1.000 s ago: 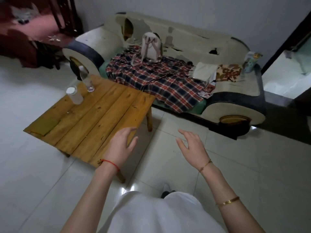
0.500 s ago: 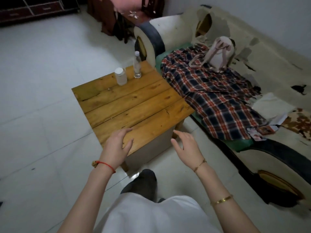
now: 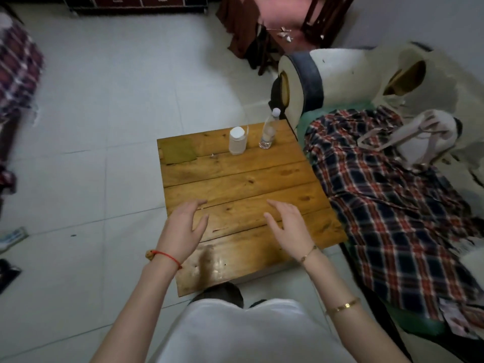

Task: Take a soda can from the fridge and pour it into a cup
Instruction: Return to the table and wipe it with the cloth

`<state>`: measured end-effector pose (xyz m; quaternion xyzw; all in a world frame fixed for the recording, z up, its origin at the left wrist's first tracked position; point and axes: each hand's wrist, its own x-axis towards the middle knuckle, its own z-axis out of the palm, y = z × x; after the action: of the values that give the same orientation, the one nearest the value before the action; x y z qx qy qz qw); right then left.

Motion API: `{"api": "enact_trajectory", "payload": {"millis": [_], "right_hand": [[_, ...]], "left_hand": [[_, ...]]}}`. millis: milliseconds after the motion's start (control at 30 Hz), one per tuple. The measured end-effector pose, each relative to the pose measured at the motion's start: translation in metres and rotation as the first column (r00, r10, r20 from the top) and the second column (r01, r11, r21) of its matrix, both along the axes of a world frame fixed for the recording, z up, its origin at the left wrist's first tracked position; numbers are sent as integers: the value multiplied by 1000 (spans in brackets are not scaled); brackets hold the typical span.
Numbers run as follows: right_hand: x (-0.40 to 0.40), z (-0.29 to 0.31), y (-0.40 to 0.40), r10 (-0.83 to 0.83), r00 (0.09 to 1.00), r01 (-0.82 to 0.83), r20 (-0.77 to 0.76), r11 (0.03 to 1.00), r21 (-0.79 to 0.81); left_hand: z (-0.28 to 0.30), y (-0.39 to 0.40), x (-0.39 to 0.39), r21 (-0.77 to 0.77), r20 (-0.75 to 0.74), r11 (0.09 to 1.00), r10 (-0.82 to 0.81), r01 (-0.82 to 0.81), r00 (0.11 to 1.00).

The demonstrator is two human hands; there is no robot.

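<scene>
Wooden planks make up the low table (image 3: pixel 235 179), which stands square on pale floor tiles (image 3: pixel 104 127). At its far edge a white-capped jar (image 3: pixel 237 140) stands just beside a clear plastic bottle (image 3: pixel 268 132); the bottle's label is too blurred to read, and no writing shows on the jar. A transparent cup (image 3: pixel 245 132) seems to stand behind the jar, though only its faint rim outline shows. No soda can or fridge is in view.

Both hands hover over the near planks, apart from each other and holding nothing. The left hand (image 3: pixel 183 226), with a red string at the wrist, has its fingers relaxed and spread; the right hand (image 3: pixel 288 226), with a thin gold chain, is likewise loose and empty.

The table's right edge runs close along a sofa (image 3: pixel 340 74) draped with a plaid cloth (image 3: pixel 379 200), leaving only a narrow gap. A pale bag (image 3: pixel 419 137) lies on the cloth. To the left of the table the tiles stretch wide, up to a dark cabinet (image 3: pixel 131 2) at the far wall. The table's near edge sits just ahead of the person's feet.
</scene>
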<state>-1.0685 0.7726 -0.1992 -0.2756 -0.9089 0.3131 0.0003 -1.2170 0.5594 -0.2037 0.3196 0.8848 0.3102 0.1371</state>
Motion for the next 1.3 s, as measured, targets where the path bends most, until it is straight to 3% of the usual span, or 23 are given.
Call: {"api": "enact_trajectory", "payload": {"millis": [300,600,767,1000,1167,1300], "right_hand": [[-92,-21,27,95,994,-87,61,990,-113],[-169,-96,54,151,966,-110,208,974,-197],[-252,-140,75,172,966,-127,192,966,-226],[-395,-207,92,141,986,-111,92,955,-276],[-462,-264,99,115,983,-64,145,947,-315],[-493,-300,95,78,975,5,210,930,-368]], "left_hand": [[-22,12,-58,-27,48,983,180,-179,982],[-87,41,-116,-92,195,918,396,-386,897],[-132,68,-191,-83,216,877,480,-474,850],[-205,98,-298,-67,285,744,652,-664,702],[-260,106,-344,-110,347,633,747,-766,567],[-293,109,-371,-147,353,589,782,-794,515]]}}
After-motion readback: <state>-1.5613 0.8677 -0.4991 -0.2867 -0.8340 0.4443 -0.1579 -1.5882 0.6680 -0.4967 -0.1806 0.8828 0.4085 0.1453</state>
